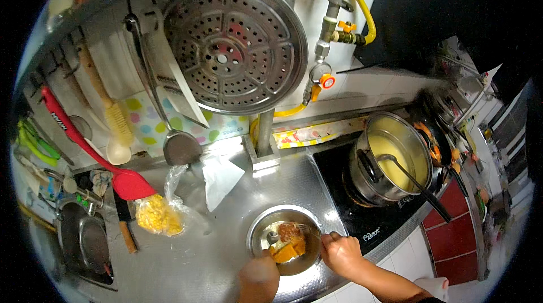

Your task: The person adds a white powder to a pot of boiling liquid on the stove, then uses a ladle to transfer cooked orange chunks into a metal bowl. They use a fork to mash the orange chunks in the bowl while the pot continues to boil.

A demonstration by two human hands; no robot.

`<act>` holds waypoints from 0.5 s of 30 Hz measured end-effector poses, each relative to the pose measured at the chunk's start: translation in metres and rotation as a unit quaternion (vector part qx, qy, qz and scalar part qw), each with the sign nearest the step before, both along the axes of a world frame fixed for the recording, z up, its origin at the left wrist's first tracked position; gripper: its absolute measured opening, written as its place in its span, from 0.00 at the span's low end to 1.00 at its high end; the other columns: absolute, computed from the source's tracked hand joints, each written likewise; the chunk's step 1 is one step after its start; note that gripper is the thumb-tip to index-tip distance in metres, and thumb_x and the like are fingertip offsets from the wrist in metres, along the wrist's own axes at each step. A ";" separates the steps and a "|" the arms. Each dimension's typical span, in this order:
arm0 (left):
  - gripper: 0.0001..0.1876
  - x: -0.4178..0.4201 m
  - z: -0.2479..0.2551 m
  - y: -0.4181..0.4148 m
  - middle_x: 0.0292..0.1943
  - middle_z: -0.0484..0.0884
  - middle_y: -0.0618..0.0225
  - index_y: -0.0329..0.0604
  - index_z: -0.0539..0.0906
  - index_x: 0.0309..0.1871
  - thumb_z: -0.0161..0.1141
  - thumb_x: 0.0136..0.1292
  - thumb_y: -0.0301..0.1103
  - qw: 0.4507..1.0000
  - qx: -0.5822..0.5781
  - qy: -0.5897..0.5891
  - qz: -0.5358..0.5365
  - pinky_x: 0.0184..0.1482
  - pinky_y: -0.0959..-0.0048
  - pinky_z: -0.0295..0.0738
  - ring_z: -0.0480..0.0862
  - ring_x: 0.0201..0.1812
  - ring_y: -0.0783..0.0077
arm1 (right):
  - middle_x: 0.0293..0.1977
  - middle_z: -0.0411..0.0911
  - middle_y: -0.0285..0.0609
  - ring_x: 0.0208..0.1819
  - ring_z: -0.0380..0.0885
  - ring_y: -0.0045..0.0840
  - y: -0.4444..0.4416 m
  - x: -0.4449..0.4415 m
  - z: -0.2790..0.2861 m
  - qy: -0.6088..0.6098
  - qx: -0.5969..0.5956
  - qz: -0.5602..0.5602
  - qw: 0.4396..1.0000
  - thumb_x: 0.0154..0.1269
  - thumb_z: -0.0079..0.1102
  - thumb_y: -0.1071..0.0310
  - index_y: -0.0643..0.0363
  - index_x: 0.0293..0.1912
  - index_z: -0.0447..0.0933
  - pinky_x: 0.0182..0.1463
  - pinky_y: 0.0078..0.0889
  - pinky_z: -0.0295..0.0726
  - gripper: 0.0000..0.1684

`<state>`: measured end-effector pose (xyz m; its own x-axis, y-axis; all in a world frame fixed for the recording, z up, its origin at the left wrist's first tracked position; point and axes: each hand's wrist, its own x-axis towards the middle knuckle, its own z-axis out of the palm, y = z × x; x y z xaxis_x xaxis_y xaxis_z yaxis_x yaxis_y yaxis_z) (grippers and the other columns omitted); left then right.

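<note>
A round stainless steel bowl (254,233) stands on the steel worktop and holds orange chunks of food (285,253) and a brownish-red lump (290,231). At its right rim, my right hand (340,252) is closed on a metal fork (307,230), whose tines reach the brownish lump. My left hand (259,275), blurred, is at the near left rim with its fingers curled. A rounded metal utensil end, perhaps a spoon, shows inside the bowl just above it. Whether that hand grips this utensil or the rim is hard to tell.
Right of the bowl, a steel pot (371,192) with pale yellow liquid and a ladle (398,165) sits on a black cooktop (365,226). Leftward lie a bag of yellow pieces (157,218), a cleaver (126,233) and a sink (70,235). A red spatula (131,184) and steamer plate (237,48) hang above.
</note>
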<state>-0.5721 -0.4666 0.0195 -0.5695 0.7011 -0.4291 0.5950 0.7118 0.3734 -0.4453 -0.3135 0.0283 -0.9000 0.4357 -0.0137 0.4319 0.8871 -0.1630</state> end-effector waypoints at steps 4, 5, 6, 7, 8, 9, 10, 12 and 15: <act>0.15 -0.005 -0.004 0.007 0.28 0.81 0.55 0.34 0.75 0.43 0.42 0.59 0.32 0.998 -0.062 -0.029 -0.012 0.33 0.60 0.76 0.82 0.31 0.57 | 0.22 0.74 0.50 0.16 0.75 0.37 -0.001 -0.006 0.003 -0.003 -0.008 -0.013 1.000 0.45 0.50 0.70 0.62 0.22 0.71 0.17 0.39 0.73 0.05; 0.15 -0.007 -0.004 0.008 0.28 0.81 0.56 0.35 0.75 0.44 0.42 0.59 0.32 0.997 -0.070 -0.031 -0.018 0.33 0.60 0.76 0.82 0.31 0.58 | 0.22 0.74 0.50 0.16 0.75 0.37 -0.002 -0.007 0.008 -0.005 -0.011 -0.016 1.000 0.45 0.50 0.70 0.62 0.22 0.71 0.17 0.39 0.73 0.05; 0.15 -0.009 -0.004 0.010 0.29 0.81 0.57 0.35 0.75 0.44 0.42 0.60 0.32 0.996 -0.081 -0.036 -0.026 0.33 0.60 0.76 0.82 0.31 0.58 | 0.22 0.74 0.49 0.16 0.75 0.37 -0.004 -0.008 0.014 0.001 -0.011 -0.015 1.000 0.45 0.51 0.70 0.62 0.23 0.71 0.17 0.39 0.73 0.05; 0.15 -0.011 -0.004 0.012 0.30 0.81 0.58 0.35 0.75 0.44 0.42 0.60 0.33 0.994 -0.092 -0.040 -0.034 0.34 0.61 0.76 0.82 0.32 0.58 | 0.22 0.74 0.49 0.16 0.75 0.37 -0.007 -0.009 0.021 0.006 -0.012 -0.012 1.000 0.44 0.51 0.70 0.61 0.23 0.71 0.17 0.38 0.73 0.05; 0.15 -0.012 -0.006 0.014 0.30 0.81 0.58 0.36 0.75 0.45 0.42 0.60 0.33 0.993 -0.103 -0.045 -0.041 0.34 0.61 0.76 0.82 0.33 0.58 | 0.22 0.74 0.49 0.16 0.75 0.37 -0.009 -0.009 0.023 0.012 -0.012 -0.010 1.000 0.44 0.51 0.70 0.61 0.24 0.71 0.17 0.38 0.73 0.05; 0.15 -0.012 -0.008 0.014 0.30 0.81 0.58 0.36 0.75 0.45 0.42 0.60 0.33 0.993 -0.106 -0.046 -0.033 0.35 0.61 0.76 0.82 0.33 0.58 | 0.22 0.74 0.48 0.16 0.75 0.37 -0.007 -0.010 0.017 0.006 -0.001 -0.001 1.000 0.43 0.52 0.70 0.61 0.24 0.71 0.17 0.37 0.73 0.05; 0.15 -0.012 -0.010 0.015 0.31 0.81 0.58 0.36 0.75 0.45 0.42 0.60 0.33 0.993 -0.108 -0.045 -0.028 0.36 0.62 0.76 0.82 0.34 0.58 | 0.23 0.74 0.48 0.16 0.75 0.36 -0.005 -0.010 0.008 0.001 0.011 0.005 1.000 0.43 0.52 0.70 0.60 0.25 0.71 0.17 0.37 0.73 0.05; 0.15 -0.012 -0.013 0.016 0.31 0.81 0.58 0.37 0.75 0.45 0.42 0.60 0.33 0.992 -0.115 -0.048 -0.025 0.37 0.62 0.76 0.82 0.35 0.58 | 0.22 0.74 0.47 0.16 0.75 0.36 -0.003 -0.010 0.001 -0.008 0.031 0.015 0.999 0.42 0.52 0.70 0.60 0.25 0.71 0.17 0.37 0.73 0.06; 0.15 -0.015 -0.013 0.016 0.33 0.81 0.57 0.38 0.74 0.47 0.42 0.60 0.33 0.990 -0.126 -0.059 -0.035 0.38 0.62 0.76 0.82 0.36 0.58 | 0.21 0.74 0.46 0.17 0.75 0.34 -0.001 -0.009 -0.003 -0.013 0.022 0.020 0.999 0.42 0.52 0.70 0.60 0.25 0.72 0.17 0.36 0.74 0.05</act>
